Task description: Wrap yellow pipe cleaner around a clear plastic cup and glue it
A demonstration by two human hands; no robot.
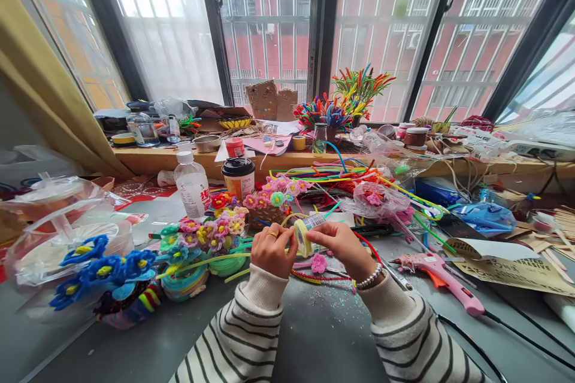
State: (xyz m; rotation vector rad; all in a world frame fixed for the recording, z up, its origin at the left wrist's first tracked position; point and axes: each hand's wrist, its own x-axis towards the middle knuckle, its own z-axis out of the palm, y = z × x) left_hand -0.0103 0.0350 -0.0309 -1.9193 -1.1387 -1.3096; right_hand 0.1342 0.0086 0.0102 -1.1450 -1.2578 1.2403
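Note:
A pale yellow roll of tape (303,239) is held up between my hands, its round side facing left. My right hand (339,245), with a bead bracelet at the wrist, grips the roll's right side between thumb and fingers. Closed in a pinch, my left hand (273,248) touches the roll's left edge; a ring is on one finger. A yellow-green pipe cleaner (197,264) runs leftward from near my left hand, and whether that hand holds it is hidden. Just below the roll, a pink pipe-cleaner flower (318,263) lies on the grey table (332,335).
Blue flowers (103,272) and a pink-and-yellow bunch (215,230) stand left. Behind are a plastic bottle (191,182) and a lidded cup (238,178). A pink glue gun (444,278) with a cord lies right, beside sandpaper (516,269). Loose pipe cleaners (332,175) spread before the sill.

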